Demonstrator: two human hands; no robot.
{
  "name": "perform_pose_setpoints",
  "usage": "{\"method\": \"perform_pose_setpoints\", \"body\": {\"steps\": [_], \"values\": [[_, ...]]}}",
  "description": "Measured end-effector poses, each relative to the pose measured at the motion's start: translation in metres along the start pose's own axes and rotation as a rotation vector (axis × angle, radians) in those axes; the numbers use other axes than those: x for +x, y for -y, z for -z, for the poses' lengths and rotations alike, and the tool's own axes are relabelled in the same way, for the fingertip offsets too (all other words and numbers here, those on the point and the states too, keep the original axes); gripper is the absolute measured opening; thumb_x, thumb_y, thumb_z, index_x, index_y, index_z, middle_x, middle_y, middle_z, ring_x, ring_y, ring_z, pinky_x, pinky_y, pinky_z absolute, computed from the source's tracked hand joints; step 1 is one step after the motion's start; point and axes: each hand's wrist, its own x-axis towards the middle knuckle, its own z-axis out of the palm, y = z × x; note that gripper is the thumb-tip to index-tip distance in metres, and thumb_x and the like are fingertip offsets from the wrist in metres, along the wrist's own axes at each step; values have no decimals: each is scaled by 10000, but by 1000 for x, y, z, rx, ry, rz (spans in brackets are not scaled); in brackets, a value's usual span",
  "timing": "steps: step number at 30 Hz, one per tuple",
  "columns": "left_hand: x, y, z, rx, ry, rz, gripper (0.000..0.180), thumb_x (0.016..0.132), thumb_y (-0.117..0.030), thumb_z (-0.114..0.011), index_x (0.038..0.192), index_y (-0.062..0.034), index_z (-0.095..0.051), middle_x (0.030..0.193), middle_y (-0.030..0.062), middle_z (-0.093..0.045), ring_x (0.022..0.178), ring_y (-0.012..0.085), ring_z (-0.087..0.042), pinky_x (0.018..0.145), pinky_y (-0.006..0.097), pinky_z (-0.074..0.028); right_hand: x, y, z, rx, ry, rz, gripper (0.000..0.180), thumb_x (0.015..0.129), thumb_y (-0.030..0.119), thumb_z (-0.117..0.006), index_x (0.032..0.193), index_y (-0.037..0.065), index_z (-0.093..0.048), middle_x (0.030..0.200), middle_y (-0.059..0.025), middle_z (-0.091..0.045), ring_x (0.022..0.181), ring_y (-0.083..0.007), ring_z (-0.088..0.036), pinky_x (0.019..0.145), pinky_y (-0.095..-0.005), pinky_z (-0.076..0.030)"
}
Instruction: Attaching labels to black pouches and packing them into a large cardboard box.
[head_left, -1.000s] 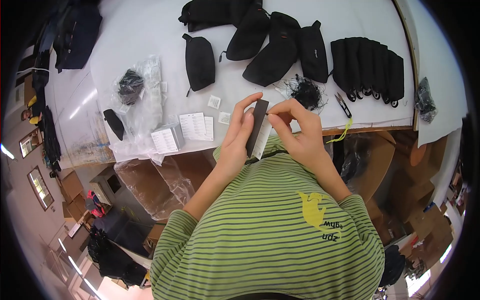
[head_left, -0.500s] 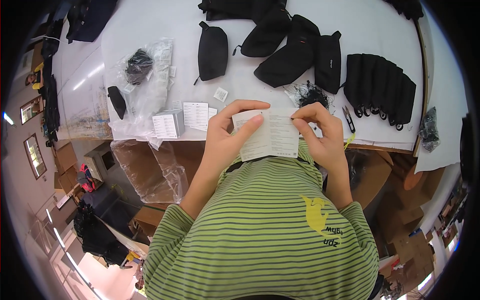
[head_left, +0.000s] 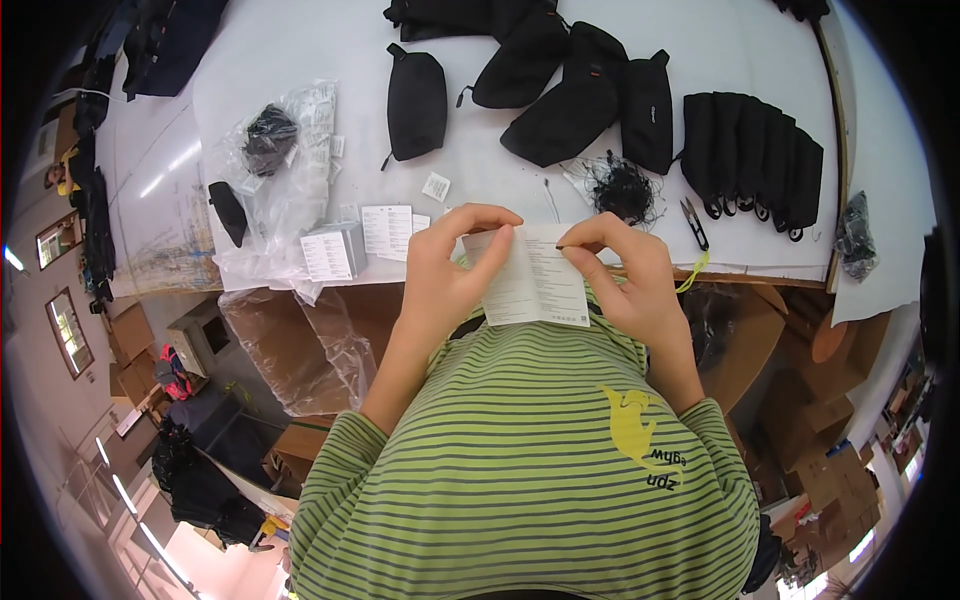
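Observation:
A white printed leaflet with a crease down its middle is held between my two hands, just in front of my striped shirt. My left hand pinches its upper left part between thumb and fingers. At the upper right corner, my right hand grips it with thumb and forefinger; a tiny dark spot shows at those fingertips, too small to make out. Left of my hands stand a stack of similar cards and some loose printed cards. Beyond the leaflet lies a bunch of black cords.
Several black zip pouches lie across the white table, with a row of black pouches on the right. Thread snips rest near the front edge. A clear plastic bag and a small white label are on the left.
Both hands and the leaflet have shifted slightly left, and the leaflet is tilted a little more. The whole view has moved slightly. Both hands keep their hold.

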Motion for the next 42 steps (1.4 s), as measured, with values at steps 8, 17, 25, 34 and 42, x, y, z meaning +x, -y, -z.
{"method": "perform_pose_setpoints", "body": {"steps": [8,17,25,34,42], "values": [[-6,2,14,-40,78,19,148,800,-25,-579,926,-1,-653,865,74,-665,803,142,-610,769,253,-468,-1,5,-3,-71,36,24,58,820,45,-606,859,32,-565,725,-91,-602,635,-254,-588,572,-298,-437],[-13,6,16,0,97,27,173,792,-25,-576,943,-3,-656,848,69,-671,790,138,-611,757,253,-469,-3,5,-2,-94,78,21,50,804,-14,-595,851,-23,-581,726,-99,-612,649,-187,-602,610,-256,-459],[-14,0,11,3,93,-20,145,814,-29,-556,899,21,-662,821,60,-664,765,106,-592,728,234,-448,-4,8,4,-36,87,-5,51,825,34,-598,854,13,-560,736,-102,-602,648,-263,-591,584,-303,-442],[8,42,29,-688,318,221,296,933,-74,-407,1201,-23,-520,698,37,-614,639,88,-559,640,209,-435,-4,2,8,32,-20,24,60,825,14,-594,880,-5,-578,751,-92,-611,667,-179,-600,639,-262,-460],[-10,26,-9,-950,274,430,329,933,-141,-507,1225,2,-465,1148,106,-558,1079,140,-526,909,260,-419,-3,-19,-14,-71,-317,70,37,842,18,-594,872,8,-575,723,-66,-581,597,-125,-534,566,-235,-421]]}}
